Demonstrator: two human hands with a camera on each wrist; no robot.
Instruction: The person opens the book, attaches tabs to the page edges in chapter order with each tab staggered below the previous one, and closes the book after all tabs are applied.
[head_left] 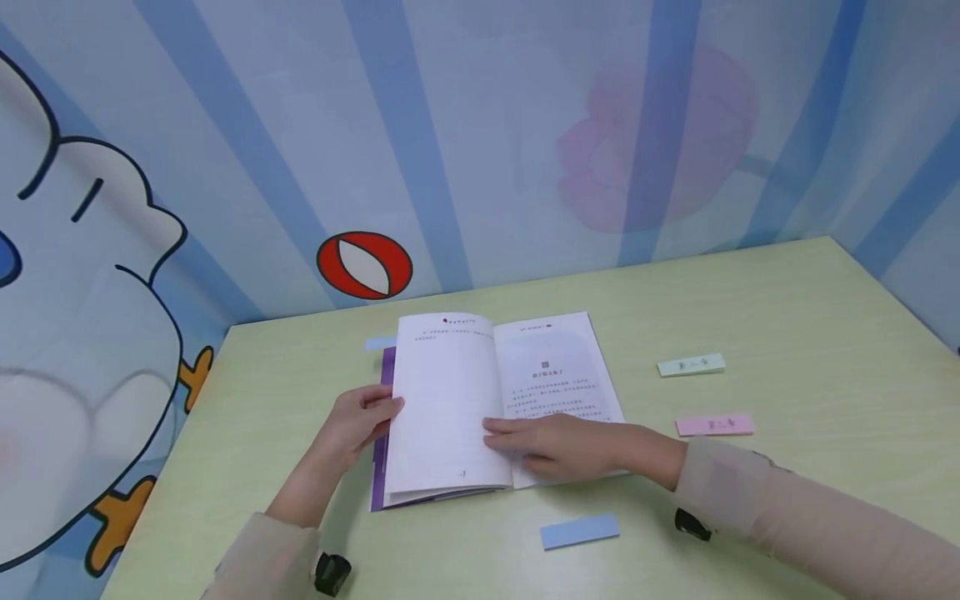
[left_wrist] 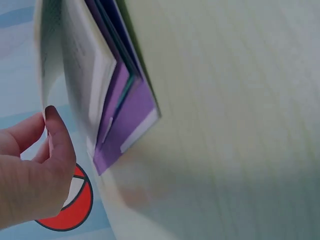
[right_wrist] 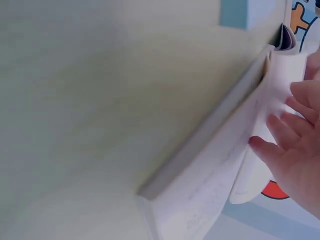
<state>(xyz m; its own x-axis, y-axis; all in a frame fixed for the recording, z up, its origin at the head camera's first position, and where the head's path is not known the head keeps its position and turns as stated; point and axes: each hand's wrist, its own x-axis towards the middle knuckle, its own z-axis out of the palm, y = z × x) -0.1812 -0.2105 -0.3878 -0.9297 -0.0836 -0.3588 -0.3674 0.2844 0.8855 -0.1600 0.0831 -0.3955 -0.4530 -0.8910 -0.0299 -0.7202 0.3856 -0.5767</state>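
An open book point(head_left: 442, 392) lies on the table, with a mostly blank left page and a printed right page. My left hand point(head_left: 358, 427) pinches the outer edge of the left page between thumb and fingers; the left wrist view shows that leaf point(left_wrist: 47, 65) lifted away from the pages beneath. The purple cover point(head_left: 379, 471) sticks out below that edge. With fingers extended, my right hand point(head_left: 566, 447) touches the pages near the gutter and hides the lower part of the printed page. In the right wrist view its fingertips point(right_wrist: 257, 142) rest against the paper.
A blue paper strip point(head_left: 580, 532) lies in front of the book. To the right are a pale green strip point(head_left: 691, 365) and a pink strip point(head_left: 714, 425), both with handwriting. A light blue strip point(head_left: 380, 343) shows behind the book's left edge. A patterned wall point(head_left: 517, 167) borders the table.
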